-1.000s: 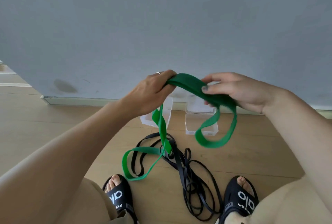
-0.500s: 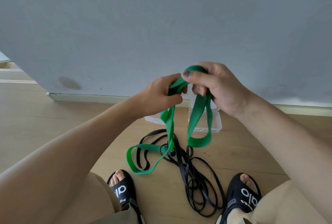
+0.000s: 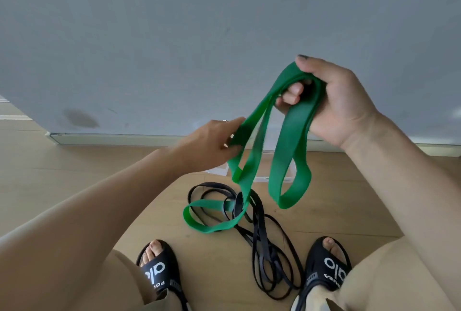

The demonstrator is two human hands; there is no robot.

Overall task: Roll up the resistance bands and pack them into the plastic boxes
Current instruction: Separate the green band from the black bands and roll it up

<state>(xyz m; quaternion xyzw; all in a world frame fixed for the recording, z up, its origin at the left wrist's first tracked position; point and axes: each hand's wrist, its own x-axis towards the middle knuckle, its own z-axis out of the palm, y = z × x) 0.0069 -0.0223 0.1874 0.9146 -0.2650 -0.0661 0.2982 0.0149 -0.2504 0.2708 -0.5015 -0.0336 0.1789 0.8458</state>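
Note:
A wide green resistance band [image 3: 284, 151] hangs in loops from my right hand [image 3: 331, 101], which is raised and closed around its gathered top. Lower and to the left, my left hand [image 3: 212, 146] pinches one strand of the same band. The band's tail trails down to the wooden floor and lies in a loop there. Thin black bands [image 3: 262, 240] lie tangled on the floor between my feet. Clear plastic boxes [image 3: 264, 178] stand on the floor by the wall, mostly hidden behind the green band and my left hand.
A grey wall [image 3: 224, 36] with a pale skirting board rises straight ahead. My two feet in black slides [image 3: 159, 268] rest on the wooden floor [image 3: 74, 173] at either side of the black bands. My knees fill the bottom corners.
My right hand has lifted up and to the right with the gathered loops. My left hand has dropped lower and slid down a strand, so the hands are now apart.

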